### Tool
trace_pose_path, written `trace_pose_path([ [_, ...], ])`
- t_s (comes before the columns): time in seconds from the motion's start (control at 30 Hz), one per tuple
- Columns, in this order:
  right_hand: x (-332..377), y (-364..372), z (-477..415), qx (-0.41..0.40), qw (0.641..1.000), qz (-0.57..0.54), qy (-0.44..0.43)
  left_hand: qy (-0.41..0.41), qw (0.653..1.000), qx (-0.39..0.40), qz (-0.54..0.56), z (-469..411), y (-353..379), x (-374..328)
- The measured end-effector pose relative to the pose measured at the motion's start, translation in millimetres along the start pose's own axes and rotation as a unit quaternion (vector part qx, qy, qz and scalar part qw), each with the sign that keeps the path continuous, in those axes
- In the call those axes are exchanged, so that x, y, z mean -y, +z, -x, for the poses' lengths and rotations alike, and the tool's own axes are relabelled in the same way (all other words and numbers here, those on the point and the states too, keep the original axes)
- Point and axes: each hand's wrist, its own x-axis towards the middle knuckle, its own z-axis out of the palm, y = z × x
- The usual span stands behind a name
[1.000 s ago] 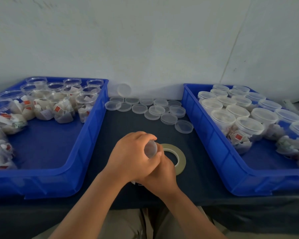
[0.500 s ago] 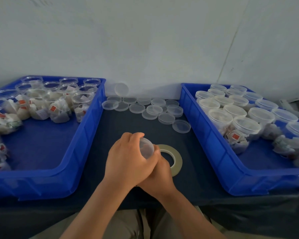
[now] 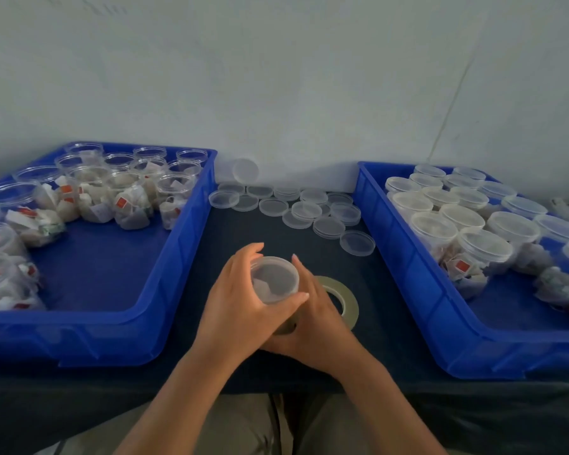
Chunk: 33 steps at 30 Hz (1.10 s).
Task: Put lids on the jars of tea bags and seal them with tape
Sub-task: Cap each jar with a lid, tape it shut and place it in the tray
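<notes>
A clear plastic jar of tea bags [image 3: 274,280] with a lid on it stands on the dark cloth at the table's middle. My left hand [image 3: 240,307] wraps its left and near side. My right hand [image 3: 312,315] holds its right side, fingers against the rim. A roll of pale tape [image 3: 344,302] lies flat just right of the jar, partly under my right hand. Loose clear lids [image 3: 304,210] are spread at the back centre.
A blue bin [image 3: 165,284] at the left holds several open jars of tea bags [image 3: 128,198]. A blue bin [image 3: 404,267] at the right holds several lidded jars [image 3: 483,247]. One lid [image 3: 243,170] leans on the wall behind.
My left hand has slid off the top of the jar, so the lid shows in full. Both hands stay around the jar.
</notes>
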Motion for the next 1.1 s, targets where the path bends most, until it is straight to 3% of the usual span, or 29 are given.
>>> trace_pose_path([
  [0.07, -15, -17, 6, 0.063, 0.991, 0.098, 0.063, -0.001, 1.000, 0.009, 0.003, -1, -7, 6],
  [0.17, -32, -32, 12, 0.100, 0.973, 0.190, 0.082, 0.007, 0.999, 0.053, -0.009, -11, -14, 13],
  [0.37, -37, -35, 15, 0.056, 0.970, 0.230, 0.064, 0.030, 0.996, 0.075, 0.024, -22, -4, 16],
  [0.63, -53, -37, 26, 0.063, 0.970, 0.225, 0.061, 0.043, 0.995, -0.001, 0.092, -23, -21, 9],
  [0.77, -59, -47, 29, 0.067, 0.970, 0.228, 0.052, -0.002, 0.988, -0.080, 0.130, -27, -31, 18],
  [0.9, -59, -55, 37, -0.016, 0.979, 0.199, 0.042, 0.014, 0.999, 0.041, 0.020, -27, -24, 20],
  [1.0, -50, -61, 42, -0.085, 0.987, 0.129, 0.036, 0.022, 0.997, 0.067, 0.011, -27, -12, 19],
  [1.1, -35, -71, 46, -0.106, 0.992, 0.057, 0.026, 0.022, 0.994, 0.104, -0.029, -33, -14, 12],
])
